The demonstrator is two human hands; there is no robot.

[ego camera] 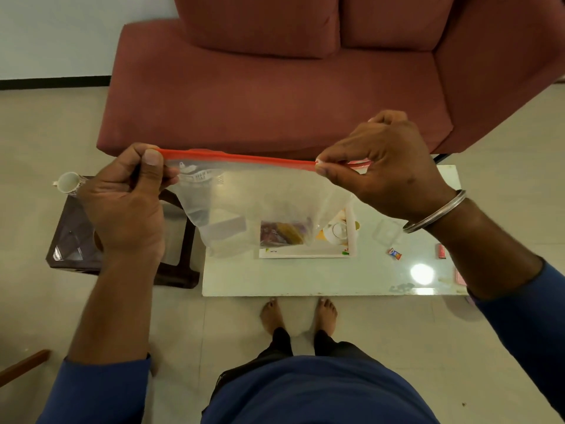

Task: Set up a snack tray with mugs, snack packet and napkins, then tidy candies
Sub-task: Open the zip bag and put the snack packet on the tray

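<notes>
Both hands held a clear zip bag [244,203] up in the air above the glass-topped table [305,280]. The left hand [128,203] pinched the left end of the bag's red seal strip [238,158] between thumb and curled fingers; the right hand [385,166] pinched the strip near its right end, a metal bangle [437,212] on that wrist. The strip was pulled taut and nearly level between them. Candies [284,232] sat bunched in the bag's lower right corner.

Seen through the plastic, a white tray [305,252] lay on the table with a mug [336,231] on it. 1 loose candy [394,254] lay on the bare glass to the right of the tray, well apart from it, and a red one [441,250] lay beside the right forearm. A second mug [69,182] stood at the far corner of the dark side table [73,240] on the left. The table's near edge ran just ahead of 2 bare feet [298,313]; a red sofa [275,87] closed off the far side.
</notes>
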